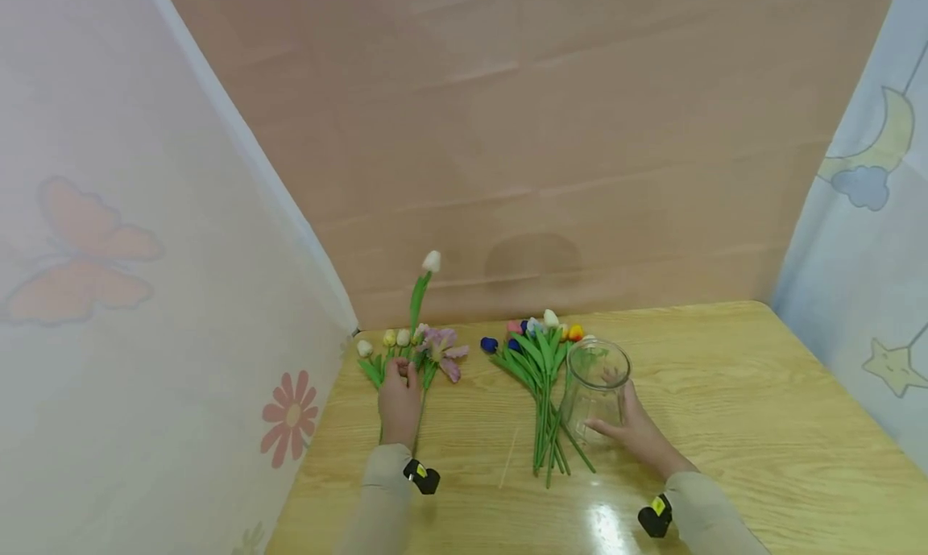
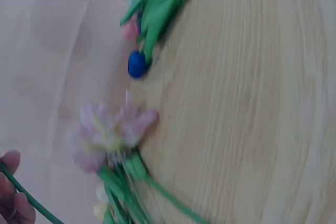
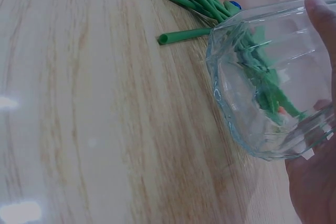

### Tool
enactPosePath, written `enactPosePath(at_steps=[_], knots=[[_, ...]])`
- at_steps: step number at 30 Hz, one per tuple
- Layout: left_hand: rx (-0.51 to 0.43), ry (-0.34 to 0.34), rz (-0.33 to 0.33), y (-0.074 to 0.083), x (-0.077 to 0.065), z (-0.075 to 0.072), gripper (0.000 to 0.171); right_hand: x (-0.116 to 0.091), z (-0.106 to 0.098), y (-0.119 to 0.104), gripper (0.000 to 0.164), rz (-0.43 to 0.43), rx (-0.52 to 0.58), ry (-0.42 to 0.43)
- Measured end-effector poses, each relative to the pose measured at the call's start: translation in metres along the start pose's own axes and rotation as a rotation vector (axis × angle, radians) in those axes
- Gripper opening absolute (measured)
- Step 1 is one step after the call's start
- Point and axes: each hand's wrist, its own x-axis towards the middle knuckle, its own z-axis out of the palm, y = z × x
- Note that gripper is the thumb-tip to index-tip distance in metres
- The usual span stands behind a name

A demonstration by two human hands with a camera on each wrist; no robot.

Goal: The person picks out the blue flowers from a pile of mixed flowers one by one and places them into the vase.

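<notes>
My left hand [image 1: 400,400] pinches the green stem [image 2: 35,204] of a white tulip [image 1: 432,261], which stands upright above the other flowers on the left. Just beyond that hand lie several pale tulips [image 1: 390,338] and a pink-purple flower [image 1: 444,347] with wide petals. With thumb and fingers spread around its side, my right hand [image 1: 640,432] grips a clear glass vase [image 3: 226,98]. The vase's round mouth faces up in the head view, and green leaves show through its glass in the right wrist view.
Left of the vase, a bunch of tulips [image 1: 544,362] in blue, pink, white and orange lies with its stems toward me. The wooden table [image 1: 761,426] meets a brown cloth backdrop [image 1: 507,136] behind, with printed pale cloths [image 1: 145,176] along both sides.
</notes>
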Motion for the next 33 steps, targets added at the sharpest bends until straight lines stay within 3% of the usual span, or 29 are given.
enactPosePath(at_steps=[4, 8, 13, 19, 23, 27, 30, 33], knots=[[0.137, -0.014, -0.058, -0.023, 0.003, -0.010, 0.014, -0.001, -0.001, 0.001, 0.104, -0.007, 0.003, -0.004], [0.242, -0.081, -0.104, -0.037, -0.003, -0.009, 0.012, -0.003, -0.005, 0.001, 0.103, -0.001, -0.010, 0.002], [0.342, -0.163, -0.114, -0.055, -0.011, -0.002, 0.013, -0.005, -0.007, 0.001, 0.104, 0.001, 0.000, -0.004], [0.419, -0.264, -0.142, -0.067, -0.014, -0.007, 0.015, -0.001, 0.000, -0.001, 0.102, -0.011, 0.028, -0.012], [0.506, -0.285, -0.122, -0.072, -0.013, -0.007, 0.016, 0.000, 0.003, -0.003, 0.102, -0.022, 0.026, -0.004], [0.518, -0.230, -0.050, -0.059, -0.011, -0.003, 0.020, 0.001, 0.005, -0.004, 0.103, -0.020, 0.018, -0.001], [0.467, -0.185, 0.037, -0.029, -0.013, 0.006, 0.019, 0.001, 0.004, -0.004, 0.104, -0.001, 0.015, 0.002], [0.406, -0.209, 0.151, 0.007, -0.020, 0.019, 0.013, -0.001, 0.001, -0.003, 0.104, 0.005, 0.010, 0.000]])
